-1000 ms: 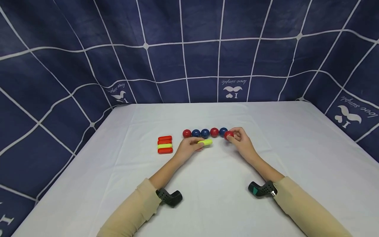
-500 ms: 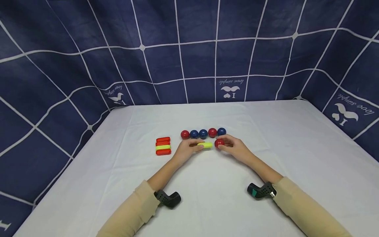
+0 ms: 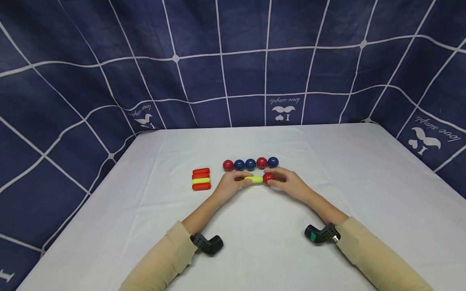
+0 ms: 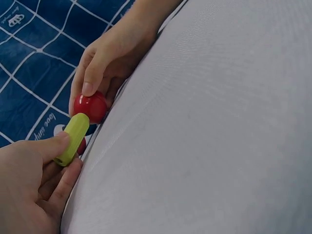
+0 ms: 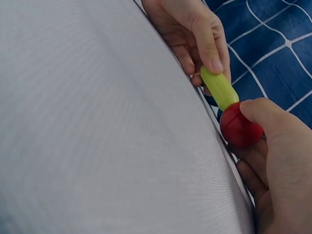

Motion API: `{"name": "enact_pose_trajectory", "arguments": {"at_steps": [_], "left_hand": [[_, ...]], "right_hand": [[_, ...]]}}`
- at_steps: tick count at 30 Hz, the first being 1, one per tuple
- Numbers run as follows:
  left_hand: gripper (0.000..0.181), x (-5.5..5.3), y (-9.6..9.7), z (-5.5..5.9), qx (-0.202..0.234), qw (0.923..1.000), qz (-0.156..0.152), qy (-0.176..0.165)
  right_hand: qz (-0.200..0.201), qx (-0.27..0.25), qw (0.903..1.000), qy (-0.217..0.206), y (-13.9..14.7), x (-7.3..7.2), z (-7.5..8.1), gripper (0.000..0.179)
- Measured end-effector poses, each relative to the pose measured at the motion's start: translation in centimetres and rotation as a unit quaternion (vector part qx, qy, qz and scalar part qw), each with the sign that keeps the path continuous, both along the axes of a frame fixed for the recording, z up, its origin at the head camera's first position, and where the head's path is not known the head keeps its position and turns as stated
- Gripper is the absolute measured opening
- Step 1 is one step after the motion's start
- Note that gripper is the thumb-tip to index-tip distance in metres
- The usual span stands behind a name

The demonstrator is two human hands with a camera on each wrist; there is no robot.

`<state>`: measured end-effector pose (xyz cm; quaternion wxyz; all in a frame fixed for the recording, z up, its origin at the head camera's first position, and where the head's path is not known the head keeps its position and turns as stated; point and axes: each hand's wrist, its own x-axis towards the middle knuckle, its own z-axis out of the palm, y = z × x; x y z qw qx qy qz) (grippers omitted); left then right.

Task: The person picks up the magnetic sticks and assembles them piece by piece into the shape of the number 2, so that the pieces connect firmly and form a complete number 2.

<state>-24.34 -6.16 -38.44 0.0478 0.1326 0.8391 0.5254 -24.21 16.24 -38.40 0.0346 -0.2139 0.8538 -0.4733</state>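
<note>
My left hand (image 3: 228, 185) pinches a yellow-green rod (image 3: 256, 179) near one end, thumb on top, as the left wrist view shows. A glossy red ball (image 3: 268, 178) is held between the thumb and fingers of my right hand (image 3: 290, 184). The rod's free end meets the ball's side; in the right wrist view the rod (image 5: 219, 87) and the ball (image 5: 240, 127) touch. Just behind the hands lies a row of red and blue balls (image 3: 250, 164). Left of my left hand, several short rods (image 3: 201, 181), red and one yellow-green, lie side by side.
A white cloth (image 3: 255, 242) covers the table. Behind it and along the sides hangs a dark blue curtain (image 3: 244, 72) with white grid lines. A black wrist camera (image 3: 207, 243) is strapped at the left sleeve, another camera (image 3: 322, 233) at the right.
My right hand has carried the red ball from the right end of the row toward the front left, against the rod's end. My left hand has kept the rod nearly in place.
</note>
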Motion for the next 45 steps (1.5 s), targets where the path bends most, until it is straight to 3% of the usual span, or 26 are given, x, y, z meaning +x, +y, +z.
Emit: {"name": "enact_pose_trajectory", "arguments": {"at_steps": [3, 9, 14, 17, 23, 30, 35, 40, 45], "left_hand": [[0.024, 0.1, 0.0, -0.1, -0.014, 0.9998, -0.006, 0.015], [0.026, 0.3, -0.1, -0.2, -0.076, 0.9932, -0.039, 0.079], [0.026, 0.3, -0.1, -0.2, -0.087, 0.9914, -0.046, 0.086], [0.027, 0.2, -0.1, 0.0, -0.08, 0.993, -0.04, 0.078], [0.026, -0.2, -0.8, 1.1, -0.086, 0.9922, -0.016, 0.089], [0.021, -1.2, -4.4, 3.0, -0.072, 0.9894, 0.035, 0.122], [0.023, -2.3, -6.9, 3.0, -0.095, 0.9818, 0.079, 0.144], [0.028, -2.5, -7.2, 2.5, -0.133, 0.9777, 0.08, 0.142], [0.038, -2.5, -5.9, 2.4, -0.176, 0.9711, 0.059, 0.149]], "right_hand": [[0.009, -0.001, 1.0, 0.0, 0.1, -0.1, -0.2, 0.043], [0.021, 0.014, 0.9996, 0.007, 0.0, 0.1, -0.3, 0.045], [0.019, 0.022, 0.9994, 0.016, -0.5, 1.4, 1.3, 0.045], [0.018, 0.014, 0.9997, 0.014, -0.5, 1.8, 1.9, 0.042], [0.009, 0.011, 0.9999, -0.003, 0.0, 0.6, 0.5, 0.042], [0.009, 0.014, 0.9998, -0.011, 0.1, -0.1, 0.0, 0.043], [0.007, 0.014, 0.9998, -0.009, 0.1, -0.1, 0.1, 0.043], [0.005, 0.017, 0.9998, -0.008, 0.2, -0.2, 0.0, 0.044], [-0.002, 0.014, 0.9998, -0.016, 0.1, -0.2, 0.0, 0.043]]}}
